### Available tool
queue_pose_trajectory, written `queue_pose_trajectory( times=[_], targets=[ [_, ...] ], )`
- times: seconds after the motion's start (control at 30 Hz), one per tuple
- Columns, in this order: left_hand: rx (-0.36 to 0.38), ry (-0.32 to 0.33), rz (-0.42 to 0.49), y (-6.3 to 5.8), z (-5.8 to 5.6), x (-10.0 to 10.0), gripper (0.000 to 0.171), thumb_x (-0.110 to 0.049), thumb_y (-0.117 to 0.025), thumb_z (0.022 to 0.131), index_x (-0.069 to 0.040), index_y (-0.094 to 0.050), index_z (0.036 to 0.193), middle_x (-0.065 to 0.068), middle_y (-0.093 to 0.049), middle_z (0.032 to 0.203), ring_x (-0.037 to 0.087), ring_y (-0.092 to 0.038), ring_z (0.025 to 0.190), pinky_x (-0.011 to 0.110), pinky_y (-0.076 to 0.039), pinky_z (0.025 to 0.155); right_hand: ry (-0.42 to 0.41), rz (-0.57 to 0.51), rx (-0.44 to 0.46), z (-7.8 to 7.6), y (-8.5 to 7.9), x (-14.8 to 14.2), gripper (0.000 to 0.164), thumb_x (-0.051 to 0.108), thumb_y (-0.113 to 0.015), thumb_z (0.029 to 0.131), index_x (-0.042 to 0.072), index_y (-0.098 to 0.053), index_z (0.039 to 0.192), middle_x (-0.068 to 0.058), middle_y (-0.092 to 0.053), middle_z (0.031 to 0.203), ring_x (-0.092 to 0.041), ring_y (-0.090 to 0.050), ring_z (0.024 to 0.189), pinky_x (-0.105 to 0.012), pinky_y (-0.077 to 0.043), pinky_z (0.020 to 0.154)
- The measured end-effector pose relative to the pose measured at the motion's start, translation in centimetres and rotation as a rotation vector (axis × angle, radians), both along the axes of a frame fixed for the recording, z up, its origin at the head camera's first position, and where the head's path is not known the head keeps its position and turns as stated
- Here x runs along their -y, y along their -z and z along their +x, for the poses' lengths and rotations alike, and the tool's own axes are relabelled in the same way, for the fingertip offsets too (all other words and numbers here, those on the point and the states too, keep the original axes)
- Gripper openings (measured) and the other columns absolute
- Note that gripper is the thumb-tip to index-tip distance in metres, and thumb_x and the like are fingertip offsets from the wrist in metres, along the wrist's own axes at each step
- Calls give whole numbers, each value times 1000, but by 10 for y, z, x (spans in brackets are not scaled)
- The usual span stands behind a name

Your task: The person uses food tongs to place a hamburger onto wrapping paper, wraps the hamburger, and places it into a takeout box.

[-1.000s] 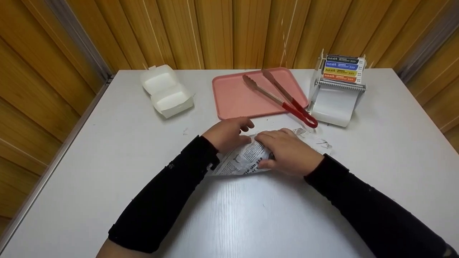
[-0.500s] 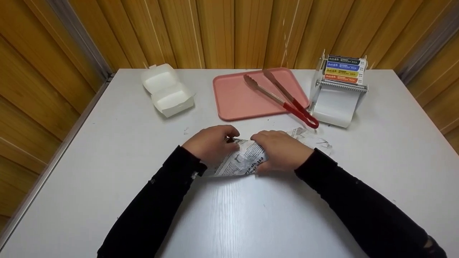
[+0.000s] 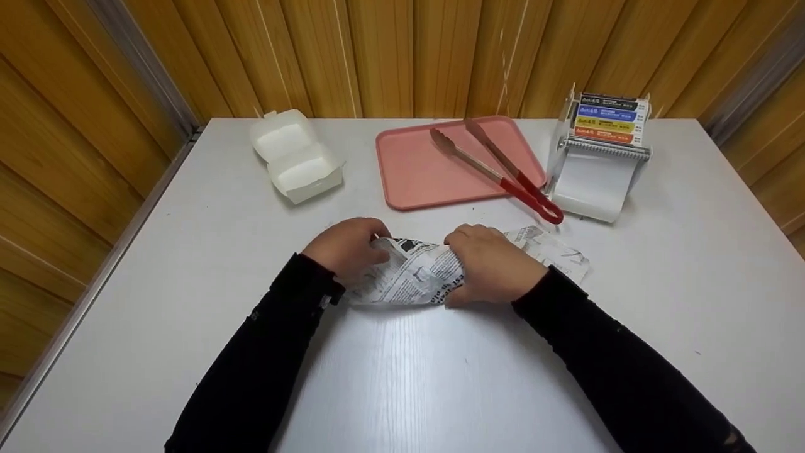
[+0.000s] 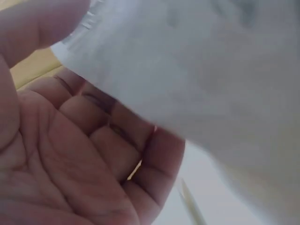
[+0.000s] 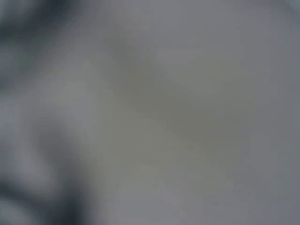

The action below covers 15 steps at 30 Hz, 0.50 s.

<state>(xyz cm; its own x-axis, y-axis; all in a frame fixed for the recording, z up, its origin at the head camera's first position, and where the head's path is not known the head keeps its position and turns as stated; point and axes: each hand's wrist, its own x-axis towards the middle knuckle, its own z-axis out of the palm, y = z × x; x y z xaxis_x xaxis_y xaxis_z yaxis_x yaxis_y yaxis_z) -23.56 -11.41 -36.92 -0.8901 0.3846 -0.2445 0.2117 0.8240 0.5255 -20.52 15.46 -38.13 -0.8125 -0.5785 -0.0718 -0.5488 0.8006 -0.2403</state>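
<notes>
A folded sheet of newsprint wrapping paper (image 3: 412,274) lies between both hands in the head view, its middle bulging and a flatter end (image 3: 556,251) spread out past the right hand. At the left end, my left hand (image 3: 346,251) pinches the paper's edge. The left wrist view shows the thumb (image 4: 42,28) on the near face of the paper (image 4: 201,75) and the fingers curled behind it. Over the right part of the bulge, my right hand (image 3: 494,264) grips the paper, fingers on the far side and thumb on the near side. Whatever the paper encloses is hidden. The right wrist view is a grey blur.
Behind the hands, a pink tray (image 3: 409,179) carries red-handled tongs (image 3: 478,165), whose handle end overhangs its front right corner. An open white paper box (image 3: 299,157) stands back left. Back right stands a label dispenser (image 3: 600,157) with coloured strips. A wood-panelled wall closes the back.
My left hand has moved left and toward the person, drawing out the left end of the paper. My right hand has shifted slightly left along the paper.
</notes>
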Motion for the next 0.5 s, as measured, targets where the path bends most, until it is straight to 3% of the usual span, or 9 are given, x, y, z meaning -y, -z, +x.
queue_pose_trajectory(
  times=[0.17,0.23,0.37,0.5],
  targets=[
    [-1,-29,-11,3,0,3,7,-19,-68,96,-17,-74,100,1,-71,100,23,-64,100,43,-50,98,10,-6,1,2,-1,-3,92,52,-94,70,-2,-58,136,-16,-66,129,-38,-59,127,-55,-42,117],
    [-9,-32,-1,4,-1,3,8,-20,-67,98,-17,-71,91,1,-69,94,23,-63,95,41,-50,94,20,-5,5,2,0,-4,96,54,-93,71,-2,-57,140,-17,-66,132,-38,-59,130,-55,-41,118],
    [-26,-28,19,4,-2,3,13,-21,-66,101,-15,-67,89,1,-64,87,22,-60,91,38,-48,89,44,-11,-4,3,1,-4,99,55,-92,72,-3,-55,144,-18,-66,134,-38,-58,131,-56,-40,119],
    [-38,-12,-13,5,-4,5,16,-23,-63,103,-12,-63,92,2,-58,85,23,-58,89,38,-47,86,58,-28,-31,3,4,-3,90,53,-93,72,-2,-60,136,-16,-68,126,-36,-60,124,-54,-44,115]
  ],
)
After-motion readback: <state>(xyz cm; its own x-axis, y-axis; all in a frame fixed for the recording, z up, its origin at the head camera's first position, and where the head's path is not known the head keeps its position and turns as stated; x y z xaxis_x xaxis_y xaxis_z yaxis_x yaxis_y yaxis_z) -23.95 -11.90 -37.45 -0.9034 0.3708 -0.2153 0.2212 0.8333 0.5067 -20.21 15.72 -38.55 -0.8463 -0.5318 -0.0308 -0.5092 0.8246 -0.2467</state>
